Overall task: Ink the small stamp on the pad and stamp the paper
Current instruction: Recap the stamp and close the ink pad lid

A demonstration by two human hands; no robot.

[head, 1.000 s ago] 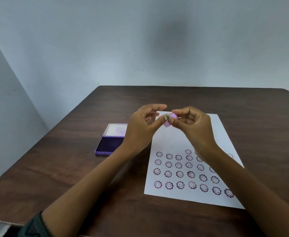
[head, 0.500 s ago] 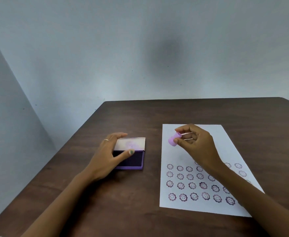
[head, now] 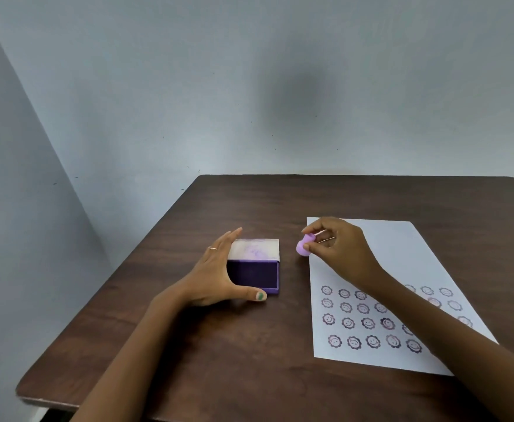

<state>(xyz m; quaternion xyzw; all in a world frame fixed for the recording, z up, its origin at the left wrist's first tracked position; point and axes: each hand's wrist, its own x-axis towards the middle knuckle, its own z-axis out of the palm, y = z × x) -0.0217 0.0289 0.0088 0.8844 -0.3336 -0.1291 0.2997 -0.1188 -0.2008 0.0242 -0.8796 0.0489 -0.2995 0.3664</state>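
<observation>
A small pale-purple stamp [head: 304,245] is pinched between the thumb and fingers of my right hand [head: 339,250], held just above the left edge of the white paper [head: 383,257]. The paper carries several rows of purple smiley-flower prints on its near half. To the left lies the open purple ink pad [head: 253,273], dark pad facing up and its whitish lid folded back. My left hand [head: 219,275] cups the pad's left side, thumb along its near edge, fingers spread along its far left corner.
Everything rests on a dark brown wooden table [head: 249,360] whose left edge and near left corner are close by. A plain grey-blue wall stands behind the table.
My hands parted from holding the stamp together; the left went down to the ink pad, and the right carried the stamp leftward to the paper's edge. The view also shifted.
</observation>
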